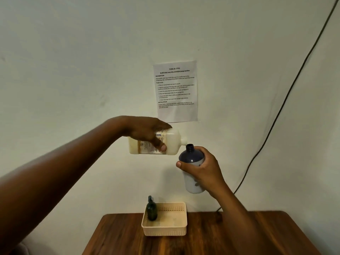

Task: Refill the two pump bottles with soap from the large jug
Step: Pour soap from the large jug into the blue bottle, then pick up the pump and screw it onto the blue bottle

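My left hand [147, 134] grips the large cream-coloured soap jug [172, 142], which lies tipped on its side high above the table. The jug's spout touches the open neck of a dark blue bottle [191, 159] with a pale lower half. My right hand [202, 170] holds that bottle upright by its body; no pump head is on it. A dark green pump bottle [151, 210], pump fitted, stands in the left part of the cream basket [165, 230].
The basket sits at the back of a brown wooden table [220, 236] against a pale wall. A printed task sheet [175, 89] is taped to the wall, and a black cable [276, 116] runs down the wall at right.
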